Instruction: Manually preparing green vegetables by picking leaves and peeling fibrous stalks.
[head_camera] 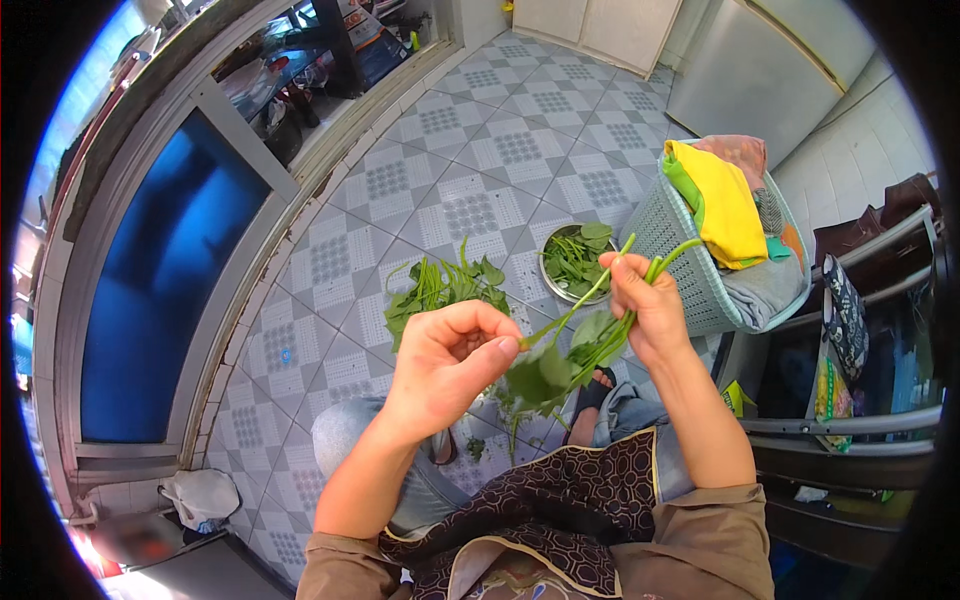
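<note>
Several long-stemmed leafy greens (611,341) hang from my right hand (651,304), cut stem ends upward and leaves downward. Between thumb and forefinger, my left hand (450,367) pinches the tip of one thin green piece (559,322) that stretches across to the bunch. A loose pile of the same greens (442,289) lies on the tiled floor behind my left hand. Beyond the bunch stands a round metal bowl (546,279) with leaves and stem pieces in it. Scraps of leaf and stem (514,424) are scattered on the floor between my feet, partly hidden by the bunch.
A pale green plastic laundry basket (660,247) with folded clothes, a yellow one (716,206) on top, stands right of the bowl. Further right is a metal shoe rack (862,424). A sliding door frame (244,142) runs along the left; a fridge (757,75) stands at the back right.
</note>
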### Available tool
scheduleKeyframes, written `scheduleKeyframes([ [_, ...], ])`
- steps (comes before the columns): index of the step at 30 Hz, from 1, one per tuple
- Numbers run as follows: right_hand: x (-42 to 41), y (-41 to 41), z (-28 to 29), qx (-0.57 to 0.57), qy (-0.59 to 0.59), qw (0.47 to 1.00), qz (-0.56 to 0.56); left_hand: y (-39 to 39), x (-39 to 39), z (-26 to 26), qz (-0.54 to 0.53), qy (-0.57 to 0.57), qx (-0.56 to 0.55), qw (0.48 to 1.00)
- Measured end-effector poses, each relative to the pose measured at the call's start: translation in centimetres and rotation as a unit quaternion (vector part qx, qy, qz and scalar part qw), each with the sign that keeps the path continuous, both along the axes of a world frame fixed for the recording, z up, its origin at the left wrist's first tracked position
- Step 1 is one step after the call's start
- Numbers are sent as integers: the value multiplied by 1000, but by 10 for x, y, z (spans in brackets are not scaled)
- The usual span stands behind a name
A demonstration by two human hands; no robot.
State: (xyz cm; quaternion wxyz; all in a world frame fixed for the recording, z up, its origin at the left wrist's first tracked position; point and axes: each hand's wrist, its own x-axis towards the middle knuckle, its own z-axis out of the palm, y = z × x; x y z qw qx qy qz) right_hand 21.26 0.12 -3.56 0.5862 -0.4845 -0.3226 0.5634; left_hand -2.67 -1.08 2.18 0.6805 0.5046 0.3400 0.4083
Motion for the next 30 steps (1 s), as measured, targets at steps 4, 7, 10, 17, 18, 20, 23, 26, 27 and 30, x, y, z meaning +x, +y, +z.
scheduleKeyframes([
  [4,23,14,-15,-26,-38,998,-51,4,-16,1,-69,-42,15,997],
  [7,28,22,-19,-51,-108,989,-93,6,-26,-1,-124,-123,45,984],
  [10,34,26,-23,-58,-115,986,-105,11,-35,2,-172,-117,81,975],
  [17,12,9,6,-62,-135,989,-7,10,-23,-40,64,432,316,842],
  [18,8,5,7,-60,-130,990,16,12,-18,-41,54,460,324,825],
  [20,-5,-1,12,-63,-129,988,52,10,-7,-33,-24,533,241,811],
  [23,-18,-11,19,-58,-117,988,83,9,7,-40,12,418,343,841],
  [26,-28,-15,20,-48,-103,989,93,7,21,-33,-54,300,196,932],
  [27,-30,-16,20,-39,-88,990,103,6,24,-32,-90,239,91,962],
  [30,-33,-19,21,-24,-96,991,94,9,26,-37,-115,216,34,969],
])
